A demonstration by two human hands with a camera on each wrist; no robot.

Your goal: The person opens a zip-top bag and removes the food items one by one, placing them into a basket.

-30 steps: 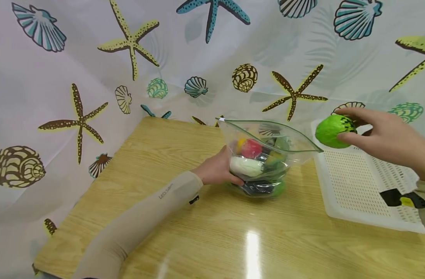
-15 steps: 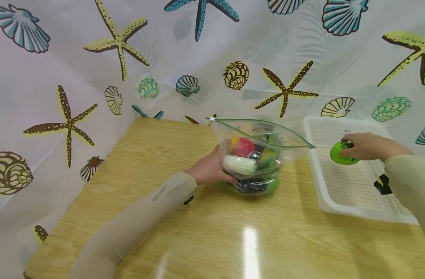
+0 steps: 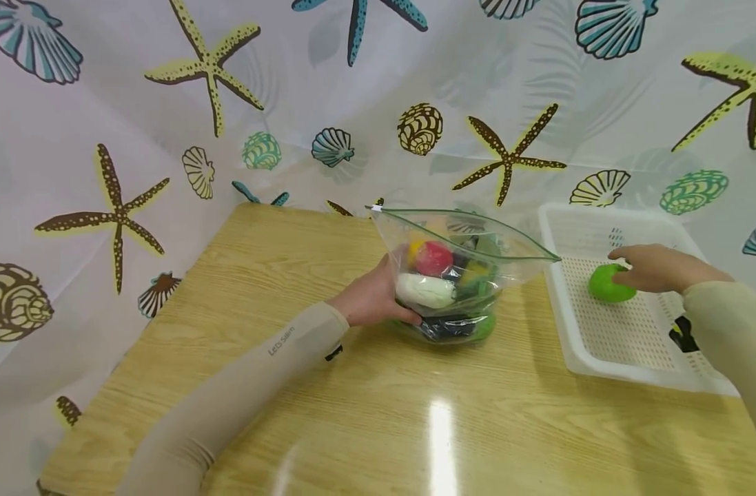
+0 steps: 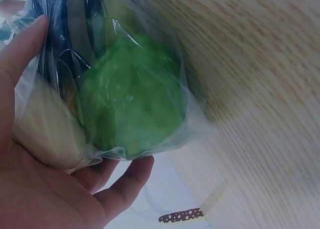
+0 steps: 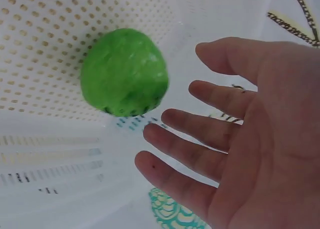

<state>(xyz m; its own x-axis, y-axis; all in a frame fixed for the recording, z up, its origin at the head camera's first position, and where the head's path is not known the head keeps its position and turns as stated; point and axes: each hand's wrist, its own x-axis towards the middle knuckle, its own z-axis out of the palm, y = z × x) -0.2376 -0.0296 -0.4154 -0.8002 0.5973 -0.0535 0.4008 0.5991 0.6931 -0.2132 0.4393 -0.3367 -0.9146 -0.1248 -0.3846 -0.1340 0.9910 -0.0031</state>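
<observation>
A clear zip bag (image 3: 511,272) with a green-edged mouth stands on the table, its mouth gaping. Through the plastic I see a red round piece (image 3: 434,258), a white piece (image 3: 426,291) and dark pieces. In the left wrist view a bumpy green piece (image 4: 132,96) fills the bag's near corner. My left hand (image 3: 371,296) grips the bag's left side, thumb in front and other fingers behind. A round green fruit (image 5: 125,71) with dark marks lies in the white basket (image 3: 638,379). My right hand (image 5: 240,124) is beside it, fingers extended and apart from it.
The basket, with perforated floor and raised walls, stands at the right on the wooden table (image 3: 365,413). A curtain (image 3: 353,89) printed with shells and starfish hangs behind and to the left.
My right hand has carried the green fruit down into the basket and let go of it. My left hand keeps its hold on the bag. The head view has shifted slightly.
</observation>
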